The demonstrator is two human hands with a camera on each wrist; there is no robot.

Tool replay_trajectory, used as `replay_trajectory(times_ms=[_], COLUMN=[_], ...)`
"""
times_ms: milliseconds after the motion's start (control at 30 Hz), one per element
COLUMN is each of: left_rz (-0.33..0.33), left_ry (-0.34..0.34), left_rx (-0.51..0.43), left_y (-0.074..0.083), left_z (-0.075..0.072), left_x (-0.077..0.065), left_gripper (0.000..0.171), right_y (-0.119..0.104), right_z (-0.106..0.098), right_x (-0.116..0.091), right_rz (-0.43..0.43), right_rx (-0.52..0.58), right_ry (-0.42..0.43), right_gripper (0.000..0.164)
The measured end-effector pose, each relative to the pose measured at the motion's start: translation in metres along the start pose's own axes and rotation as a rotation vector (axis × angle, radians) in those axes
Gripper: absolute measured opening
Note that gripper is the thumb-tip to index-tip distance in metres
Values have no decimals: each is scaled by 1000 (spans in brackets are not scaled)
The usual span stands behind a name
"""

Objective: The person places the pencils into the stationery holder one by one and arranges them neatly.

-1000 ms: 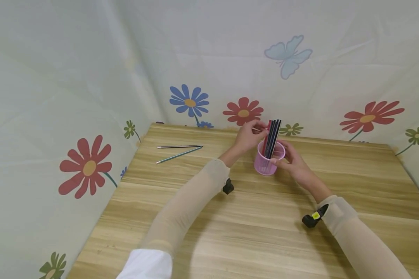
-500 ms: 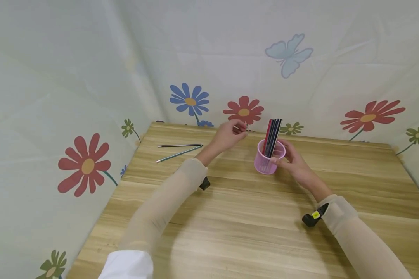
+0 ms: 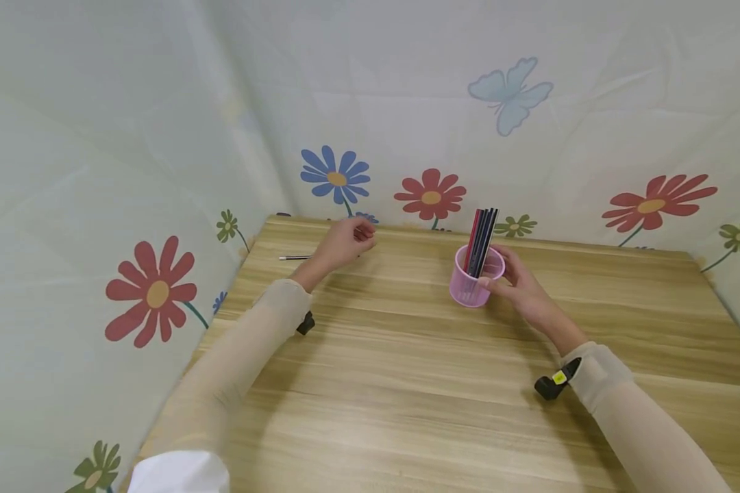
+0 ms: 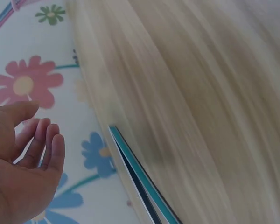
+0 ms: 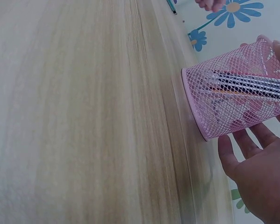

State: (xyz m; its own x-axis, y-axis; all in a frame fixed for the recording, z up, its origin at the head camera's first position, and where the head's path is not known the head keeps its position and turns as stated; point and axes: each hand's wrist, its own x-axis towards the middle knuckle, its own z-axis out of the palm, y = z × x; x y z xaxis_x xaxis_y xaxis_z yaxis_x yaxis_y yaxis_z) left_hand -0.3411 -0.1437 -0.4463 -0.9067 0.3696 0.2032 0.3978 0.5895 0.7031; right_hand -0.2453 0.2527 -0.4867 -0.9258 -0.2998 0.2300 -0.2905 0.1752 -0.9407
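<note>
My left hand (image 3: 343, 242) hovers above the back left of the table with its fingers loosely bent and nothing in them. Below it lie two pencils. A dark one (image 3: 291, 257) shows its white-tipped end in the head view, and the teal pencil (image 4: 144, 175) shows in the left wrist view but is hidden by the hand and forearm in the head view. My right hand (image 3: 526, 293) grips the side of a pink mesh pencil cup (image 5: 242, 109), thumb near the rim. Several dark pencils (image 3: 483, 243) and a red pencil (image 3: 471, 239) stand leaning in the cup.
The wood-grain table (image 3: 395, 383) ends at a hanging white cloth (image 3: 382, 82) printed with flowers and a butterfly, along its back and left side. Black wrist cameras sit under both sleeves, the right one (image 3: 551, 387) close over the tabletop.
My left hand has moved away from the pencils in the cup, leftward across the back of the table to over the lying pencils. The right hand and cup have stayed in place.
</note>
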Motion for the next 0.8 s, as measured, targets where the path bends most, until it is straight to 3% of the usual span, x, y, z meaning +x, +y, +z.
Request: replay_trajectory(times_ms=[233, 433, 567, 800], left_rz=[-71, -107, -87, -44], left_ry=[-21, -65, -87, -110], left_rx=[115, 187, 214, 226], left_y=[-35, -56, -61, -57], left_z=[-25, -30, -25, -15], left_x=[-15, -24, -24, -20], left_gripper=[22, 19, 17, 16], right_y=[-1, -1, 0, 3], right_z=[-2, -2, -2, -3], right_x=[1, -1, -1, 0], right_rz=[12, 20, 22, 11], right_rx=[0, 10, 4, 1], right_ry=[-5, -4, -7, 5], right_gripper=[72, 72, 72, 71])
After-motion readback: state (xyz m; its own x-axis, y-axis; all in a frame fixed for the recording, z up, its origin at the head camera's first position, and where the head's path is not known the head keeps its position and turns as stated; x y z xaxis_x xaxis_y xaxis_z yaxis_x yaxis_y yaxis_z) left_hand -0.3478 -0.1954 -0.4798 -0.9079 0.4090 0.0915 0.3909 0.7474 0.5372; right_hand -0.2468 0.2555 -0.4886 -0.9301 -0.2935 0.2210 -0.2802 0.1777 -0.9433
